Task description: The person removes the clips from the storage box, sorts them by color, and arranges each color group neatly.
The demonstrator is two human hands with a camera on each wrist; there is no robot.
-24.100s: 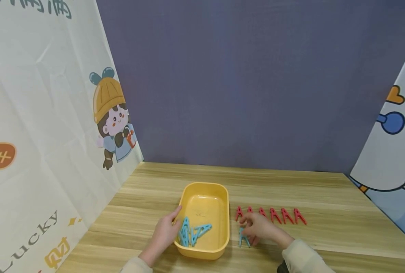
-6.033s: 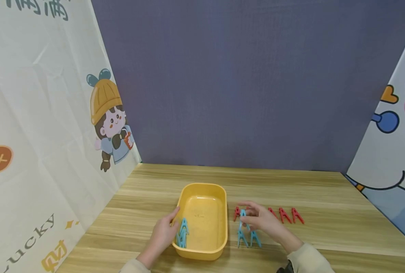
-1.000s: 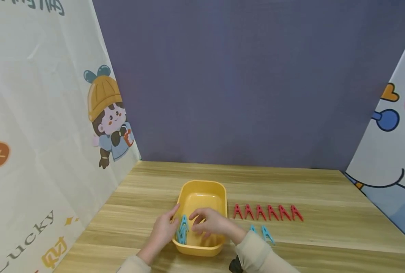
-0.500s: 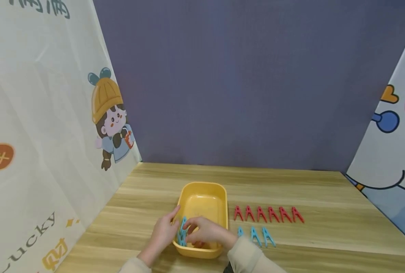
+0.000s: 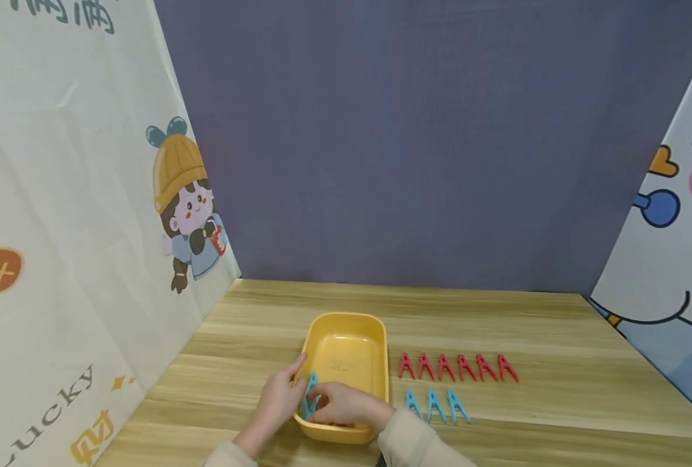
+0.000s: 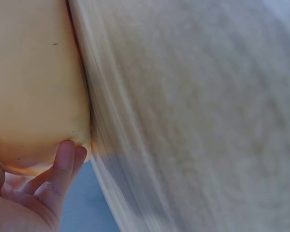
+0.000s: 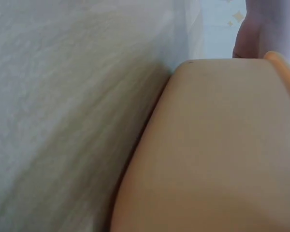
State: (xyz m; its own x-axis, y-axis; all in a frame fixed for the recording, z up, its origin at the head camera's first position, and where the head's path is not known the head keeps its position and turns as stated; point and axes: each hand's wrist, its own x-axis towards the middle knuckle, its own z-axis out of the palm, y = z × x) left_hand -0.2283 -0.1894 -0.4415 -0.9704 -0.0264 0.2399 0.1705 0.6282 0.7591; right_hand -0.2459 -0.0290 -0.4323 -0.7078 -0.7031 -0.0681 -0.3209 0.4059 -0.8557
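Observation:
A yellow plastic bin (image 5: 350, 432) stands on the table. My left hand (image 5: 281, 393) grips its left side, thumb over the rim; in the left wrist view that hand's fingers (image 6: 63, 162) press the outer wall. Blue clothespins (image 5: 311, 384) lie inside at the bin's near left corner. My right hand (image 5: 346, 403) reaches into the bin with bent fingers at these clothespins; whether it pinches one is hidden. On the table, right of the bin, three blue clothespins (image 5: 434, 406) lie in a row below a row of several red clothespins (image 5: 464, 367).
The wood-grain table (image 5: 556, 363) extends past both rows to the right. A dark blue-grey partition (image 5: 416, 143) closes off the back. Printed white sheets cover the left wall (image 5: 89, 194) and the right wall (image 5: 661, 272).
Since 24 seconds ago, the row of blue clothespins has grown to three and fewer lie in the bin. Lately my right hand has lowered leftward onto the remaining ones. My left hand stays put.

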